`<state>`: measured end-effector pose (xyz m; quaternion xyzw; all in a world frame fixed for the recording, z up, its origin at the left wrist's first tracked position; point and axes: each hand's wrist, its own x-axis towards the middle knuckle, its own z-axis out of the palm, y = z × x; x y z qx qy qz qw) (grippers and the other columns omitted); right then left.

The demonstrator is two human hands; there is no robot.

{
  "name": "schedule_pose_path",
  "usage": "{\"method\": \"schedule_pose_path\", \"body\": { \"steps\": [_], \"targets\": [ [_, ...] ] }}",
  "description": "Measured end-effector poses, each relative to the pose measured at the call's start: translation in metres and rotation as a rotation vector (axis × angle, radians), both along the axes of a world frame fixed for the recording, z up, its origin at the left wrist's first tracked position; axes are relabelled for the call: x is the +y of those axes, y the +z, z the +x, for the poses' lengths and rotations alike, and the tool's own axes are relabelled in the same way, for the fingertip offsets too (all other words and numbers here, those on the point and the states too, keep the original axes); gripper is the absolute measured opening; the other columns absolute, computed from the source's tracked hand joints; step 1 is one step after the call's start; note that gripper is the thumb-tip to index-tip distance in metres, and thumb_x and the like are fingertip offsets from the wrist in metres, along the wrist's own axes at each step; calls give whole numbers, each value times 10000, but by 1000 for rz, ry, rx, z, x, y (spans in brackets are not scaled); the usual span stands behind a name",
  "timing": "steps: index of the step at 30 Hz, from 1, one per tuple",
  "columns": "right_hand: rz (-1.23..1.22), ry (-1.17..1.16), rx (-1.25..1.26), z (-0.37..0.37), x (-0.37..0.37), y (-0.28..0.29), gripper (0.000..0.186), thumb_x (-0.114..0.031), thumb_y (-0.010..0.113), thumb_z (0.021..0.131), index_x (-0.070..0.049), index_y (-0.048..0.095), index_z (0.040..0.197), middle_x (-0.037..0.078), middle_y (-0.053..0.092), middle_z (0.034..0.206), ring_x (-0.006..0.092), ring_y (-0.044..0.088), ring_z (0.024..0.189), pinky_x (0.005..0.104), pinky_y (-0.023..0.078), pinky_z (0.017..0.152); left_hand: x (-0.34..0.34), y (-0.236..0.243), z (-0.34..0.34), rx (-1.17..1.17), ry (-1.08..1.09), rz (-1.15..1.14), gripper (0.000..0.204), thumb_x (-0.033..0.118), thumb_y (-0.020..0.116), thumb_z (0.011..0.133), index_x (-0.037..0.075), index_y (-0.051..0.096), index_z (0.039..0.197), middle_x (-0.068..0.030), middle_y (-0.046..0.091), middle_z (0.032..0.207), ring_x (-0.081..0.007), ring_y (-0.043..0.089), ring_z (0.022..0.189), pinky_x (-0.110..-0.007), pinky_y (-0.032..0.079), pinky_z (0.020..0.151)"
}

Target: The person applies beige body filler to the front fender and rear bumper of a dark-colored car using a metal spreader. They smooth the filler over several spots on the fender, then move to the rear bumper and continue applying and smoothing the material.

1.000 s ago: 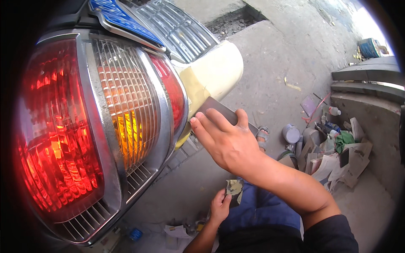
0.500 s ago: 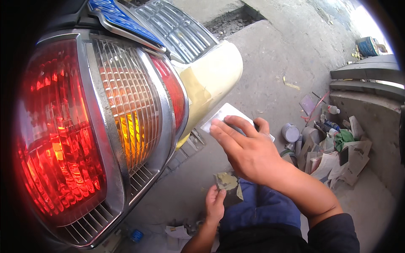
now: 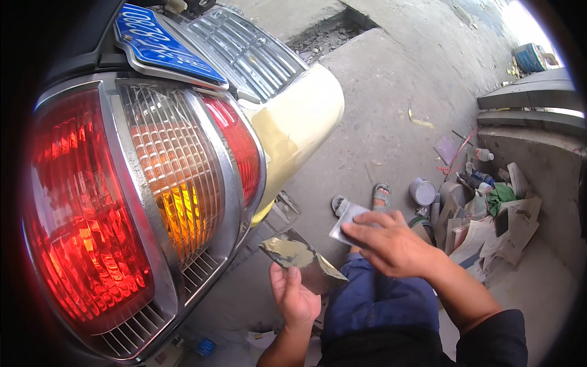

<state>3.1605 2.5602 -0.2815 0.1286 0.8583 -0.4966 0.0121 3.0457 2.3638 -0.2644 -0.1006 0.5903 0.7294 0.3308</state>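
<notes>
My left hand (image 3: pixel 295 293) grips the near edge of a dark flat plate (image 3: pixel 315 275), thumb on top. Greenish-yellow putty (image 3: pixel 290 251) is spread over the plate's far left part, with another streak along its right side. Up and to the right, my right hand (image 3: pixel 391 241) pinches a pale, flat putty spreader (image 3: pixel 351 221) between thumb and fingers. The spreader is apart from the plate. To the left curves a vehicle's cream-coloured end piece (image 3: pixel 309 113), with a darker yellow patch on it; neither hand touches it.
A large red and amber lamp unit (image 3: pixel 92 208) fills the left side, below a blue plate (image 3: pixel 162 43) and a chrome grille (image 3: pixel 247 52). At right, a tin (image 3: pixel 423 191) stands by a heap of papers and bottles (image 3: pixel 483 226) against a low wall. My sandalled feet (image 3: pixel 381 196) are on the concrete floor.
My right hand with the spreader has moved down, away from the cream piece. My left hand has raised the putty plate up and left. The view has shifted slightly.
</notes>
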Motion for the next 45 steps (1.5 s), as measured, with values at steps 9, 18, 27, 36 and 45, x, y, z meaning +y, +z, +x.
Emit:
{"method": "schedule_pose_path", "body": {
  "steps": [9, 18, 27, 36, 45],
  "targets": [
    [689, -133, 300, -141, 75, 0, 192, -171, 536, 843, -97, 605, 1006, -12, 672, 1017, 180, 563, 1024, 482, 429, 806, -32, -6, 32, -19, -62, -137, 274, 8, 482, 925, -4, 509, 1197, -103, 573, 1190, -176, 527, 1103, -320, 385, 997],
    [748, 84, 254, -185, 97, -1, 167, -149, 598, 811, -107, 631, 970, 26, 689, 816, 186, 620, 967, 515, 424, 857, -36, -16, 41, -72, -38, -75, 270, -19, 477, 921, -13, 502, 1189, -105, 576, 1175, -179, 539, 1084, -331, 396, 990],
    [774, 263, 210, -170, 75, 12, 160, -184, 579, 834, -90, 627, 955, -2, 662, 729, 167, 635, 888, 450, 427, 827, -49, -25, 46, -127, -9, -71, 278, -6, 476, 929, -9, 492, 1206, -113, 580, 1176, -196, 545, 1095, -354, 407, 992],
    [736, 255, 138, -150, 43, 7, 338, -143, 520, 865, -40, 550, 1185, 31, 624, 861, 165, 589, 923, 433, 420, 837, -48, -29, 48, -113, -42, -78, 282, -6, 475, 927, -19, 495, 1208, -124, 575, 1200, -199, 540, 1109, -349, 395, 1007],
    [760, 131, 319, -119, 23, -1, 301, -196, 534, 855, -22, 605, 1090, -12, 669, 828, 152, 575, 870, 447, 418, 767, -48, -27, 51, -87, -77, -96, 278, -7, 480, 925, -23, 497, 1201, -125, 579, 1184, -198, 536, 1108, -348, 394, 1005]
  ]
}}
